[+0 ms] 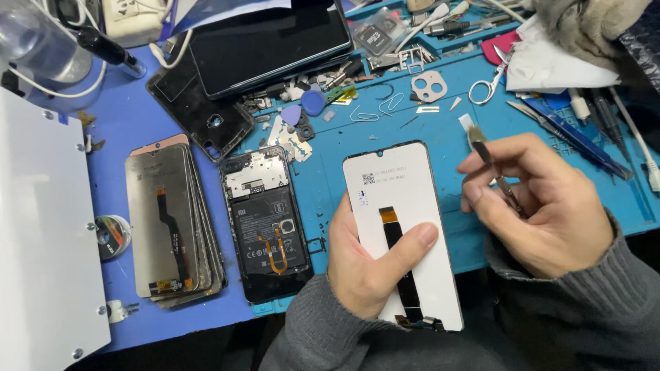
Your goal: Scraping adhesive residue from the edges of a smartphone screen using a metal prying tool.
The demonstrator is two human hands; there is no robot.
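On the blue bench (124, 130), at the left, a stack of display panels (172, 223) lies face down, at least four by their edges. Beside it one opened phone (267, 223) lies with battery and board exposed. The left hand (368, 264) grips a single white-backed replacement screen (405, 227), thumb across its black flex cable, tilted up, seemingly for inspection. The right hand (543, 206) pinches one pair of tweezers (491, 165) just beside the screen's upper edge.

**Cluttered tabletop**

Blue tabletop (127, 113) w/ teal work mat (550, 148). On it: stack of phone screens (172, 223), opened phone (267, 223), black back cover (199, 103), dark tablet (268, 41), scissors (489, 84), paper clips (378, 108), small metal parts.
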